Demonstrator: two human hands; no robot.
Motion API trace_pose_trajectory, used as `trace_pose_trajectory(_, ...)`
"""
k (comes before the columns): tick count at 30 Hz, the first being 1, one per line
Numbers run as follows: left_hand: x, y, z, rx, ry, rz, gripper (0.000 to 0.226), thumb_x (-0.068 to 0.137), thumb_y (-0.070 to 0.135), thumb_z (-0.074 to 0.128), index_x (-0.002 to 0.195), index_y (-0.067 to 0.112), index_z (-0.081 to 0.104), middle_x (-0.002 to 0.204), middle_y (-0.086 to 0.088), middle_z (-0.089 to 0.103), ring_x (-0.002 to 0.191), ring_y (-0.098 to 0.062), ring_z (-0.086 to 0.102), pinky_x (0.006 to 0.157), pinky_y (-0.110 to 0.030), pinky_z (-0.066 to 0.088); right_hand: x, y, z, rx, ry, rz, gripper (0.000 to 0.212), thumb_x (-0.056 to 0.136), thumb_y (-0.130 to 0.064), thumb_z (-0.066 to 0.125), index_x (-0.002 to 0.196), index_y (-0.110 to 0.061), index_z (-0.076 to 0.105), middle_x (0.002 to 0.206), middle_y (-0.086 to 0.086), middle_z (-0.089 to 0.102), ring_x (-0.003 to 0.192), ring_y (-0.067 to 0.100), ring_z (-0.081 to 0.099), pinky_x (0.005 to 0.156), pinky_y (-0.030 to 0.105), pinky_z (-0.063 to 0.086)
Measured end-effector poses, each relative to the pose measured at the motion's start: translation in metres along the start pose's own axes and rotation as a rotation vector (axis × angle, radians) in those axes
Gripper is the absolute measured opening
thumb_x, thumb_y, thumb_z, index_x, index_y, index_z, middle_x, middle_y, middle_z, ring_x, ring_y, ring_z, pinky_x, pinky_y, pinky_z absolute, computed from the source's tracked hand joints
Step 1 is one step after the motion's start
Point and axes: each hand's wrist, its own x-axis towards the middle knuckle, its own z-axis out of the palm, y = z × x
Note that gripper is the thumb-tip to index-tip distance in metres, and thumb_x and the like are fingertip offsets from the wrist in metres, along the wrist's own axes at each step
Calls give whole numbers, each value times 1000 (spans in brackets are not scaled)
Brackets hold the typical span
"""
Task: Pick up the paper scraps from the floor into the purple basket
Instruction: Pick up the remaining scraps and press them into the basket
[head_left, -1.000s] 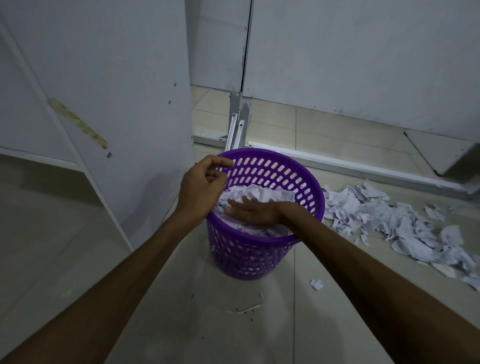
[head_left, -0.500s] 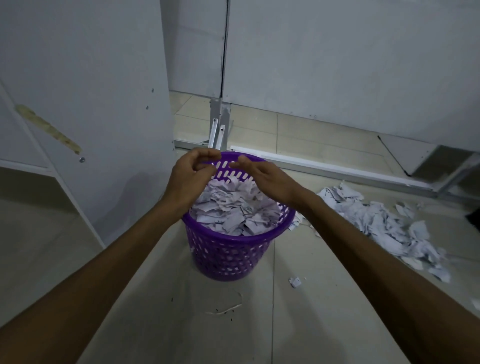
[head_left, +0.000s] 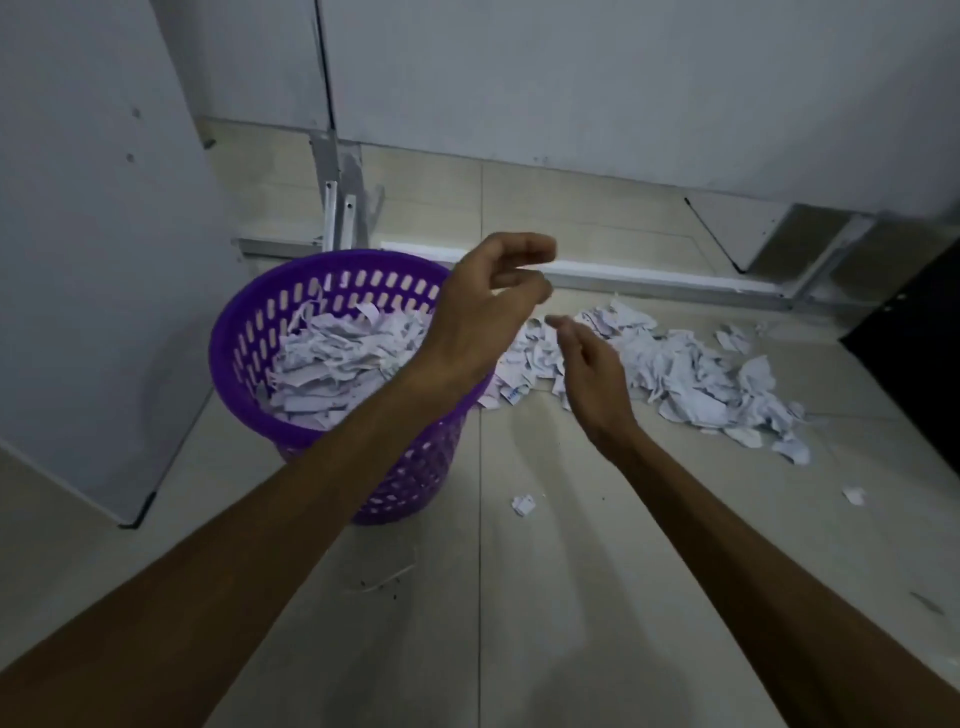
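The purple basket stands on the tiled floor at left centre, filled with torn white paper. To its right a pile of paper scraps spreads over the floor. My left hand hangs over the basket's right rim with loosely curled fingers and holds nothing. My right hand hovers above the near left end of the pile, fingers relaxed and empty. A single small scrap lies on the floor in front of the basket.
A white panel stands close to the basket's left. A metal rail runs along the floor behind the pile, below a white wall. Another stray scrap lies at the right. A dark object sits at the right edge.
Both hands have left the basket and swung right toward the floor pile. The view has turned right, so the basket now sits further left.
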Motion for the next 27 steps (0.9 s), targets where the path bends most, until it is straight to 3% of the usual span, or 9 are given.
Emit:
trace_pose_trajectory(5, -27, -45, 36, 31, -196, -68, 29, 89, 7, 62, 116, 18, 63, 118, 7, 65, 103, -8, 64, 83, -24, 56, -47, 76, -1, -106, -153, 163, 33, 103, -35, 45, 130, -27, 64, 129, -7, 65, 118, 8, 60, 101, 38, 50)
trace_pose_trajectory(8, -54, -88, 40, 82, -299, -189, 26, 87, 15, 63, 109, 29, 65, 116, 15, 65, 103, -4, 63, 88, -30, 56, -73, 99, 1, -117, -230, 220, 22, 101, -21, 51, 113, -23, 70, 109, -11, 69, 97, 4, 64, 81, 18, 49)
trace_pose_trajectory(11, -84, -132, 26, 150, -345, -320, 23, 87, 18, 66, 104, 34, 65, 112, 18, 66, 101, -3, 64, 86, -32, 57, -87, 113, 8, -165, -307, 217, 26, 97, -16, 57, 119, -21, 70, 114, -9, 69, 101, 9, 64, 76, 3, 40)
trace_pose_trajectory(15, -123, -172, -11, 363, -345, -415, 33, 85, 15, 68, 105, 41, 63, 118, 18, 60, 106, 0, 57, 84, -28, 56, -99, 123, 19, -263, -367, 206, 29, 93, -18, 65, 121, -23, 69, 113, -6, 61, 97, 13, 57, 83, 18, 41)
trace_pose_trajectory(18, -146, -184, -41, 494, -337, -386, 39, 83, 10, 70, 103, 43, 60, 120, 18, 56, 105, 2, 54, 82, -21, 52, -103, 126, 24, -318, -382, 152, 31, 91, -13, 67, 121, -19, 69, 112, 4, 64, 96, 16, 59, 87, 24, 46)
trace_pose_trajectory(22, -175, -188, -77, 607, -413, -310, 41, 81, 10, 72, 110, 36, 59, 120, 20, 49, 109, 1, 53, 84, -11, 48, -105, 126, 29, -339, -418, 130, 32, 87, -1, 65, 116, -12, 71, 109, 6, 69, 95, 13, 61, 79, 1, 38)
trace_pose_trajectory(27, -192, -196, -101, 840, -356, -192, 36, 78, 22, 72, 109, 30, 56, 114, 18, 47, 102, 6, 48, 81, -9, 43, -106, 120, 28, -319, -457, 118, 28, 88, -1, 66, 115, -10, 72, 103, 1, 67, 85, 3, 55, 74, -3, 36)
